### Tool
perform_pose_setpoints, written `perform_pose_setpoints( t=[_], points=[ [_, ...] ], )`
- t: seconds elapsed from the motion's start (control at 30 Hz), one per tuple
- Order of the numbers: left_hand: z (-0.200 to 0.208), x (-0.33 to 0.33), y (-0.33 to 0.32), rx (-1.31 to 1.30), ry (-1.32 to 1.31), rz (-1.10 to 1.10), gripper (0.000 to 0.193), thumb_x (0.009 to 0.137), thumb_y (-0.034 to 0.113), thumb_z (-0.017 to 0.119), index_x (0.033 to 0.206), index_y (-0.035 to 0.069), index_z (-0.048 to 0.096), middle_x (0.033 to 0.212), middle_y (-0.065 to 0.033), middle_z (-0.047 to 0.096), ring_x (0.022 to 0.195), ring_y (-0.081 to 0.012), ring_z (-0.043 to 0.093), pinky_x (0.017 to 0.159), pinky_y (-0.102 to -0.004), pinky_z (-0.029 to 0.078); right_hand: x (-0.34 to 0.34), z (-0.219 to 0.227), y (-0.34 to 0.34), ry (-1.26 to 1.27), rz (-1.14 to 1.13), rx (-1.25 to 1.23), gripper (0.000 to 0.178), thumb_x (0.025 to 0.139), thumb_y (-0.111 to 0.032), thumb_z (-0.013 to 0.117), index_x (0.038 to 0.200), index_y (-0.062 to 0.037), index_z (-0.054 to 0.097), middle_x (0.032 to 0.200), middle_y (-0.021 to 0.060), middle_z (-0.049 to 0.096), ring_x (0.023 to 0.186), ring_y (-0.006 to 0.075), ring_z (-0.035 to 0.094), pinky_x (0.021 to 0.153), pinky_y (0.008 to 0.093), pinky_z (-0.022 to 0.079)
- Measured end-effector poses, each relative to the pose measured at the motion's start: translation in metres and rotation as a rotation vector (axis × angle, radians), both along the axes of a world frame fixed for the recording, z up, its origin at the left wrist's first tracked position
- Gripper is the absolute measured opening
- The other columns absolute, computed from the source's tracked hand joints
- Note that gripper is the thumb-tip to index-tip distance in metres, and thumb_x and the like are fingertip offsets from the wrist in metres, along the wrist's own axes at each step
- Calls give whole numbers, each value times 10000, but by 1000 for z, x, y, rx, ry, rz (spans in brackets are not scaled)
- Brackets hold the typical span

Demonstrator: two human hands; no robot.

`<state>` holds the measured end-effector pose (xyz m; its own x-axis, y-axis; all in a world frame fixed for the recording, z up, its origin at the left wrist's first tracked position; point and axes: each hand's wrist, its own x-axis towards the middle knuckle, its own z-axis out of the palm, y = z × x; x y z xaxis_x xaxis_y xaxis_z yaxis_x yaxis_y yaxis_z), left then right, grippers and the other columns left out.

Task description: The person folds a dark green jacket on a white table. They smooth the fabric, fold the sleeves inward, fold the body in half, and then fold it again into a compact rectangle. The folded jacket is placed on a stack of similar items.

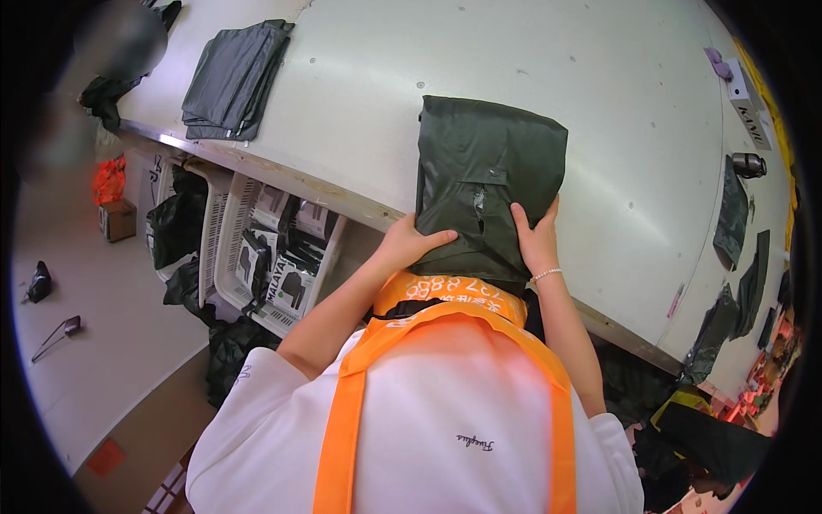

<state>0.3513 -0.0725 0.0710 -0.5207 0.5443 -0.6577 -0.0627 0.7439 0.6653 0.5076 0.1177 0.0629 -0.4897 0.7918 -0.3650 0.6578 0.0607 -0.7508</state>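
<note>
A folded piece of dark green, slightly shiny fabric (pixel 488 146) lies at the table's near edge, its lower end hanging toward my orange apron. A short flap and a slit with something pale and shiny in it show at its middle. My left hand (pixel 411 246) grips the lower left side, thumb on top and fingers hidden at the edge or beneath. At the lower right side, my right hand (pixel 538 240) holds the fabric the same way, thumb on top. What lies inside the folds is hidden.
A neat stack of folded dark fabric (pixel 235 81) lies on the pale table (pixel 360 111) at the far left. Below the edge, a white plastic basket (pixel 229 248) holds printed packages. Dark fabric strips (pixel 732 214) and a roll of dark tape (pixel 749 165) lie at the right.
</note>
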Motion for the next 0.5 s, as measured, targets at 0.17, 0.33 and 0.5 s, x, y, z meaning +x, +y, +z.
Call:
perform_pose_setpoints(
  t=[0.17,0.33,0.5],
  points=[
    [-14,-2,-23,311,-177,95,931,694,557,726,1198,-153,397,1078,-305,585,1060,-377,576,919,-393,441,-3,19,-13,-110,107,13,1059,799,-423,687,1441,60,-3,1474,295,162,1345,413,254,1102,414,238],
    [-10,-17,-40,191,51,-54,911,678,534,758,1160,-130,361,1073,-332,562,1016,-395,586,874,-404,461,-6,-9,-40,277,126,103,1075,783,-336,723,1446,50,-30,1512,265,55,1414,341,84,1144,370,103],
    [6,-57,-4,0,282,-39,815,658,510,777,1066,-81,391,980,-309,593,947,-450,586,816,-454,478,-59,-19,-31,89,68,251,1024,761,-132,719,1450,45,-18,1521,246,53,1414,321,112,1142,353,119]
  ],
)
